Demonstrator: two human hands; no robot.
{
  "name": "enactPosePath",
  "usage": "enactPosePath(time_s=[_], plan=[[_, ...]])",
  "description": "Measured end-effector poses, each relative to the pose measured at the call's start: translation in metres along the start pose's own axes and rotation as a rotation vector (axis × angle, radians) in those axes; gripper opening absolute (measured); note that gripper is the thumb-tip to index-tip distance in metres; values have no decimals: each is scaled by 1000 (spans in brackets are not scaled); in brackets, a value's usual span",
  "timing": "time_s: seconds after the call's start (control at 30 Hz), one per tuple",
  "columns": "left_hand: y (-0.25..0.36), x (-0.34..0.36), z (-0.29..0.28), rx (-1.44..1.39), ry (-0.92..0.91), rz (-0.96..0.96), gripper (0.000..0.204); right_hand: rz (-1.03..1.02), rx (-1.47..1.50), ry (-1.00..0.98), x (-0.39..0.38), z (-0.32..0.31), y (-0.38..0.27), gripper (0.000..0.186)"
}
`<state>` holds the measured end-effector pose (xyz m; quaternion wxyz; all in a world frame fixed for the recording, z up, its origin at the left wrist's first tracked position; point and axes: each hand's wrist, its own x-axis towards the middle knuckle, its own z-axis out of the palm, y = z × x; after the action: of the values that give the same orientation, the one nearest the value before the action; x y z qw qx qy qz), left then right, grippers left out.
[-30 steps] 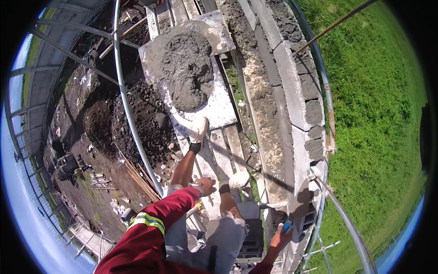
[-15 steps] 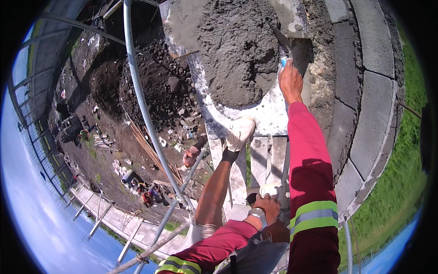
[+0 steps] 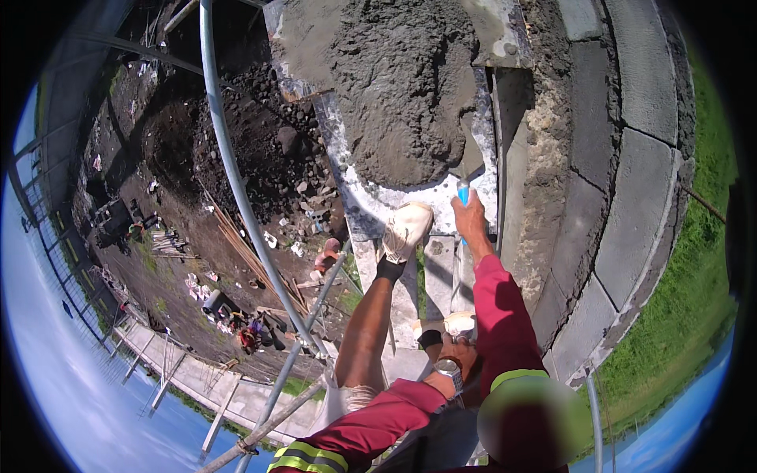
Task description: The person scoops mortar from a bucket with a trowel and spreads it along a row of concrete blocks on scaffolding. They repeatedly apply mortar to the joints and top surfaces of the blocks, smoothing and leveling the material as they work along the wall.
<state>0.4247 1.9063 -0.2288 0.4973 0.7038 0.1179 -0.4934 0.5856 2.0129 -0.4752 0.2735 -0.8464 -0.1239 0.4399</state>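
My right hand (image 3: 471, 221) is closed round the blue handle of a trowel (image 3: 471, 158). Its blade points away from me and touches the near right edge of a heap of wet grey mortar (image 3: 402, 94). Under the heap lies a white, mortar-splashed board (image 3: 364, 211). My left hand (image 3: 459, 353), with a watch at the wrist, rests low over my bent leg, its fingers lying loosely with nothing seen in them. Close to the board's near edge is a foot in a cream shoe (image 3: 408, 230); a second cream shoe (image 3: 460, 323) shows just beyond my left hand.
Metal scaffold pipes (image 3: 229, 150) rise on the left, above lower ground with rubble, poles (image 3: 244, 244) and a person (image 3: 326, 256). A grey block wall (image 3: 587, 118) curves along the right, with grass (image 3: 702, 236) beyond. Planks (image 3: 438, 276) lie underfoot, with gaps between them.
My right hand has drawn the trowel back towards me and slightly left, from the mortar's right side to its near right edge. My left hand stays about where it was.
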Motion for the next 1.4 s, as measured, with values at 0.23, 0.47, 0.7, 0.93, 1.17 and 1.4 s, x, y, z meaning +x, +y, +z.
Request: enactPosePath(time_s=[0.23, 0.47, 0.7, 0.93, 1.17, 1.4], plan=[[-8, -6, 16, 109, -31, -4, 54, 118, 591, -267, 33, 67, -58, 63], [-13, -10, 4, 226, -154, -91, 64, -119, 354, -252, -29, -26, -80, 85], [-42, 19, 44, 448, -183, -198, 62, -323, 376, -340, -225, -191, -47, 47], [-97, -3, 127, 536, -158, 117, 47, -121, 395, -147, -546, -347, 90, 68], [-80, -54, 148, 779, -115, 448, 29, 696, 332, -16, -740, -485, 207, 43], [-36, -50, 151, 458, -171, 70, 27, 284, -640, 471, -659, -516, 291, 26]])
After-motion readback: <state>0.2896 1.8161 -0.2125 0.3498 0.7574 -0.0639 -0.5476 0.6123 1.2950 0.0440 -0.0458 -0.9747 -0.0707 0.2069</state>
